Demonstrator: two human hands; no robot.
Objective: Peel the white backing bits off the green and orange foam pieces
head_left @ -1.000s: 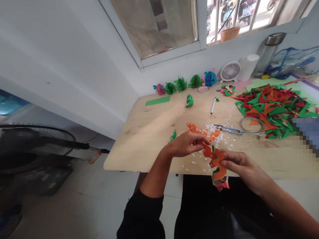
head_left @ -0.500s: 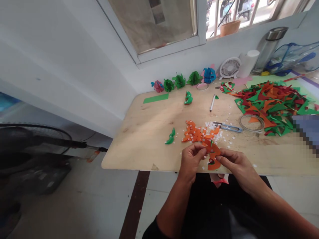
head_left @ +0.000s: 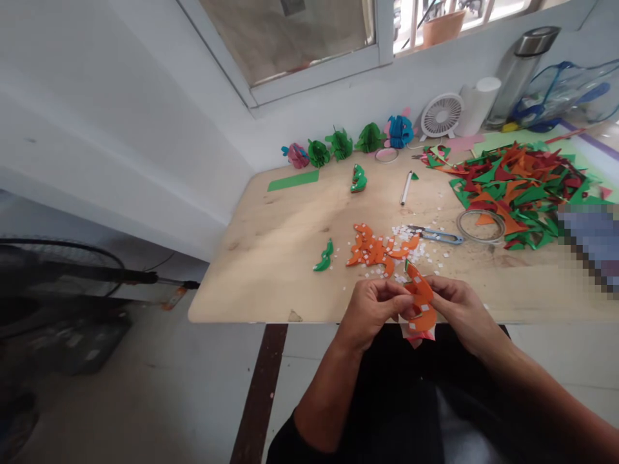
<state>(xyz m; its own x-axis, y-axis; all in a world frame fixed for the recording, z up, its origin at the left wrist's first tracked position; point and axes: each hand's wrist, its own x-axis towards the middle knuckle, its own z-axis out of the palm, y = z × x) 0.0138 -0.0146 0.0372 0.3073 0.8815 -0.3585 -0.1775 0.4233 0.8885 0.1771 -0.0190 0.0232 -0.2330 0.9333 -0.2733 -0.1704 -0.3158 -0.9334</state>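
Note:
Between my two hands, at the table's front edge, is a curved orange paper cutout [head_left: 423, 298] with white square bits on it and some green along its edge. My left hand [head_left: 374, 306] pinches its left side, thumb against fingers. On its right side my right hand [head_left: 457, 306] grips the same cutout; part of those fingers is behind the paper. Just beyond lies a pile of orange paper cutouts [head_left: 372, 250] dotted with white squares. A green paper cutout [head_left: 323, 256] lies left of the pile, and another green cutout [head_left: 358, 178] lies farther back.
Blue-handled thread snips [head_left: 441, 236] lie among white paper bits [head_left: 403, 235], beside a tape roll [head_left: 481, 226]. A heap of paper scraps [head_left: 522, 187] covers the right. A marker [head_left: 405, 191] lies mid-table. Folded paper figures [head_left: 342, 144] and a small fan [head_left: 442, 116] line the wall.
The orange cutout has been turned more upright and shifted slightly right, away from the pile. Both hands still hold it. The whole view has tilted a little, moving the table upward in the picture.

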